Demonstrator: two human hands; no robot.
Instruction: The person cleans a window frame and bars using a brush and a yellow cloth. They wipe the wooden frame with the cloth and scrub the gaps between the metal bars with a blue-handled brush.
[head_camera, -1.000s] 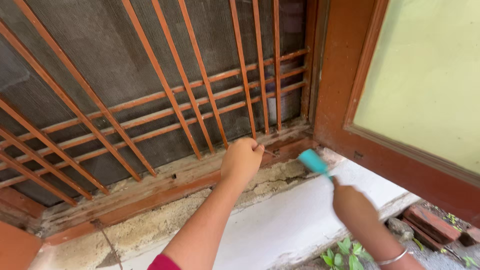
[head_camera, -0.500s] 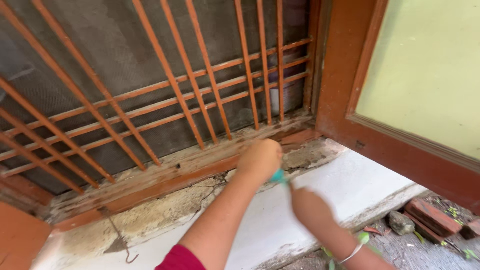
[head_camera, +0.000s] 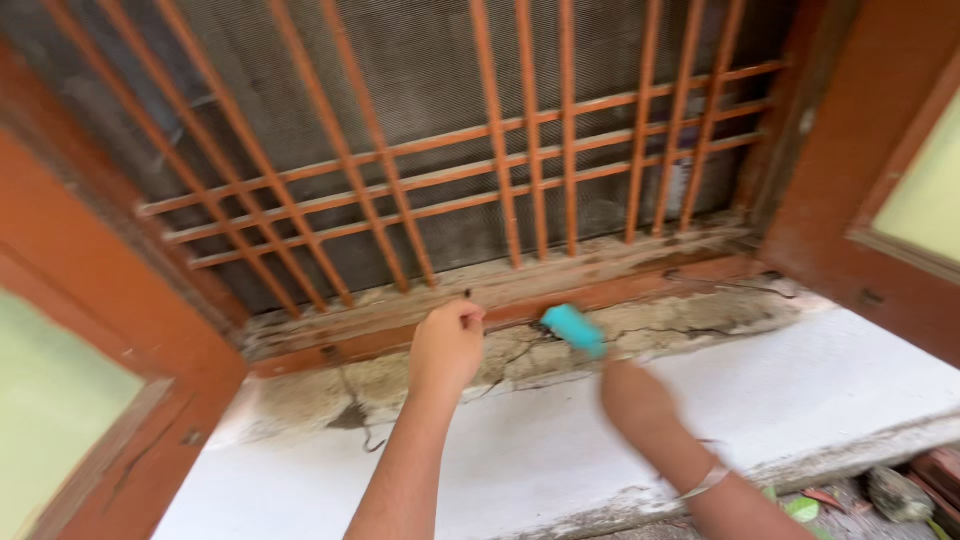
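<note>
Motion is blurring the right hand (head_camera: 640, 400) and its turquoise tool (head_camera: 574, 328); grip indistinct. Left hand (head_camera: 447, 345) is concealing its small pinched object. Frame edge is cropping both forearms.

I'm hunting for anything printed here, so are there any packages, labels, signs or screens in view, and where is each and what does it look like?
None: no package, label, sign or display screen shows.
Window grille: rust-orange bars across the upper middle, dark mesh behind.
Turquoise tool: small, blurred, plain-coloured, at the right hand, over the cracked sill.
Left hand: closed fist at the sill's worn wooden edge.
</note>
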